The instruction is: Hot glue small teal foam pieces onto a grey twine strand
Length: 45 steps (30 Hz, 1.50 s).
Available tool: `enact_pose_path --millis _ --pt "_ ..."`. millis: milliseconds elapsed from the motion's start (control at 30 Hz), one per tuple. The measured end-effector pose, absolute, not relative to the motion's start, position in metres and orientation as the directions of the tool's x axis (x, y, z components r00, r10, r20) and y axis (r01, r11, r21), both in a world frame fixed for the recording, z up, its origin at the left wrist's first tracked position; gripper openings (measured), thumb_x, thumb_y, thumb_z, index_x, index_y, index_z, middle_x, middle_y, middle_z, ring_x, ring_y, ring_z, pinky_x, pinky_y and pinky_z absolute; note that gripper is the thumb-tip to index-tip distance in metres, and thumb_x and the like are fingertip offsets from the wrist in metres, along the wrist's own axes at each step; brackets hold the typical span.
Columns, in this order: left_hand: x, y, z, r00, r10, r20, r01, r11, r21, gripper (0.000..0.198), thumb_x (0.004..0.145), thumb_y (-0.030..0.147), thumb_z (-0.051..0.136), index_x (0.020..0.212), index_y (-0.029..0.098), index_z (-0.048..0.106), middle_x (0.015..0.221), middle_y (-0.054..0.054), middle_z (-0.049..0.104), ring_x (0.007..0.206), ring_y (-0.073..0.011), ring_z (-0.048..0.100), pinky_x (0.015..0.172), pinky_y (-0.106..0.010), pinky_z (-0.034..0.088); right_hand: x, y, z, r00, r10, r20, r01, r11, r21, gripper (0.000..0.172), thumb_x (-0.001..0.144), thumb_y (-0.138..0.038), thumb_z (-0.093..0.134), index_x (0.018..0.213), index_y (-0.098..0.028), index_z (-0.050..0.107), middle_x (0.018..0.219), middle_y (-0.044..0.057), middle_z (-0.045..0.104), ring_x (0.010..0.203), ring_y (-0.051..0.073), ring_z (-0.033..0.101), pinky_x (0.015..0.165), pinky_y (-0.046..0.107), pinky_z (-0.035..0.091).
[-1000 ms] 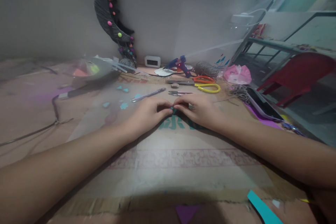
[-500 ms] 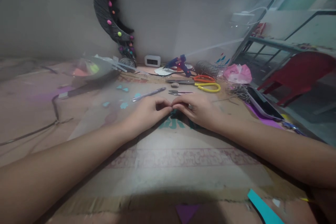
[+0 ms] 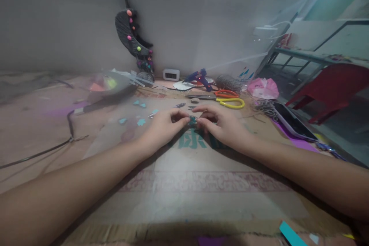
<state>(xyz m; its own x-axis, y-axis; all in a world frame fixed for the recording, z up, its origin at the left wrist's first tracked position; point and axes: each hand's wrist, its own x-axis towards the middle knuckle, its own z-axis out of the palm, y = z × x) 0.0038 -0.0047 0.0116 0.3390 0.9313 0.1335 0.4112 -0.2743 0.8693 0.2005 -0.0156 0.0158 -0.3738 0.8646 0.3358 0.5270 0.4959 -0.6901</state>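
Observation:
Between my two hands is a small teal piece (image 3: 193, 120), too small to make out fully. My left hand (image 3: 170, 125) pinches its left side with thumb and forefinger. From the right, my right hand (image 3: 217, 123) pinches the other edge, its upper fingers curled loosely above. Both hands are just over a cardboard-backed sheet (image 3: 184, 203) with printed green characters. Left of them lie several light-blue cut-out shapes (image 3: 141, 122). Behind my left hand a pen (image 3: 180, 105) is mostly hidden, and small snips (image 3: 191, 107) show only in part behind the fingers.
Scissors (image 3: 227, 98) with orange and yellow handles lie behind my right hand. Further back are a blue glue gun (image 3: 200, 78), a small white clock (image 3: 171, 74) and grey yarn (image 3: 229, 83). A phone (image 3: 294, 121) lies at right; a decorated dark crescent (image 3: 127, 32) stands against the wall.
My fingertips have parted slightly, so the teal piece now shows between them. My right hand's fingers have lifted a little. The whole view has tilted up, shifting the scene downward.

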Motion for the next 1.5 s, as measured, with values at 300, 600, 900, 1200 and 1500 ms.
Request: enact_pose_path --millis 300,600,900,1200,1500 --pt "0.003 -0.008 0.014 0.339 0.913 0.228 0.402 -0.36 0.842 0.017 0.086 0.031 0.059 0.088 0.018 0.07 0.089 -0.003 0.074 0.083 -0.0187 0.066 0.078 -0.031 0.05 0.19 -0.016 0.017 -0.371 0.927 -0.045 0.131 0.004 -0.991 0.03 0.091 -0.036 0.056 0.115 -0.018 0.055 0.059 -0.003 0.065 0.042 0.009 0.055 0.04 0.018 0.041" --pt "0.002 -0.011 0.015 0.355 0.899 0.256 0.418 -0.397 0.817 0.019 0.087 0.033 0.058 0.089 0.019 0.071 0.088 -0.002 0.074 0.081 -0.018 0.066 0.076 -0.029 0.049 0.189 -0.014 0.014 -0.38 0.925 -0.02 0.123 0.029 -0.992 0.025 0.086 -0.035 0.063 0.102 -0.018 0.055 0.054 -0.005 0.063 0.039 0.008 0.05 0.039 0.017 0.036" --pt "0.002 -0.008 0.012 0.373 0.887 0.274 0.369 -0.412 0.833 0.019 0.088 0.033 0.059 0.089 0.02 0.073 0.087 -0.002 0.075 0.08 -0.0178 0.066 0.077 -0.029 0.051 0.188 -0.016 0.015 -0.312 0.95 -0.027 0.176 0.03 -0.984 0.027 0.084 -0.041 0.065 0.084 -0.021 0.047 0.053 -0.006 0.063 0.038 0.007 0.05 0.038 0.017 0.035" --pt "0.005 -0.01 0.018 0.326 0.915 0.239 0.385 -0.359 0.85 0.015 0.086 0.031 0.061 0.085 0.019 0.07 0.089 -0.003 0.075 0.082 -0.0181 0.066 0.081 -0.03 0.052 0.189 -0.019 0.019 -0.322 0.947 0.01 0.163 0.066 -0.984 0.027 0.085 -0.045 0.062 0.091 -0.02 0.052 0.057 -0.004 0.063 0.043 0.008 0.052 0.043 0.019 0.04" --pt "0.002 -0.009 0.014 0.36 0.899 0.247 0.336 -0.373 0.865 0.017 0.087 0.031 0.06 0.088 0.019 0.072 0.091 -0.002 0.076 0.085 -0.0182 0.068 0.081 -0.029 0.052 0.188 -0.018 0.018 -0.295 0.955 -0.005 0.238 0.069 -0.969 0.023 0.086 -0.04 0.061 0.088 -0.019 0.052 0.055 -0.005 0.061 0.042 0.007 0.05 0.041 0.018 0.039"
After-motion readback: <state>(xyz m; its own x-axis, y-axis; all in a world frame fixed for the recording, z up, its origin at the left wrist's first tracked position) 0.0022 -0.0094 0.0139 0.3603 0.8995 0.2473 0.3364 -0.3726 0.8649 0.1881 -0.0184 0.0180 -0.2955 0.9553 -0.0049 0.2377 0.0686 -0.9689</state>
